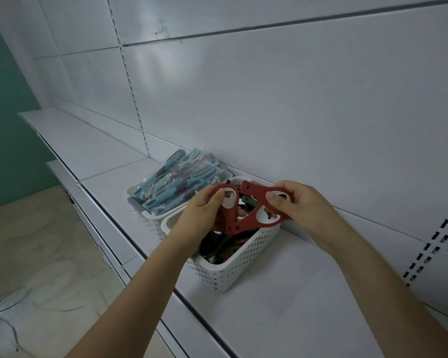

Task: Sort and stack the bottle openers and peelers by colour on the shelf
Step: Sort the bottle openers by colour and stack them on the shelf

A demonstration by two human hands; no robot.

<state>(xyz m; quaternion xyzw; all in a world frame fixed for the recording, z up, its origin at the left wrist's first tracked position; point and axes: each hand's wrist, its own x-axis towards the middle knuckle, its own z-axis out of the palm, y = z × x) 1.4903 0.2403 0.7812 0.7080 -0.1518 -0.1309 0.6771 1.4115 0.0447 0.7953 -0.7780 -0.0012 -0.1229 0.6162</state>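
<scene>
**Red openers lifted clear of mixed basket**

Hands meet at the centre of the frame, just above a white perforated basket [233, 267] that stands on the white shelf [282, 293]. The left hand [204, 210] has its fingers [219, 196] curled through the ring of one red bottle opener [228, 202], thumb pressed against the loop. The right hand [300, 205] pinches the ring of a second red bottle opener [254, 215] between thumb and forefinger. The two pieces cross over the basket's mouth, held up and apart from the rest, apparently so that one colour can be gathered into a single stack before it is set down.

Below them, the basket holds a loose tangle of further openers [230, 244] in green, red and black; how many lie there cannot be told, since the hands and basket wall hide much of the heap. Its tumbled contents suggest that the colour sorting is at an early stage, and no sorted pile shows on the shelf.

Just behind the basket, toward the upper left, a second white tray [150, 215] carries blue and grey peelers [173, 184] in clear wrappers, laid side by side with their handles pointing the same way. They look untouched.

The bare stretch of shelf at lower right, beside the basket, seems the likely place for a red stack.
</scene>
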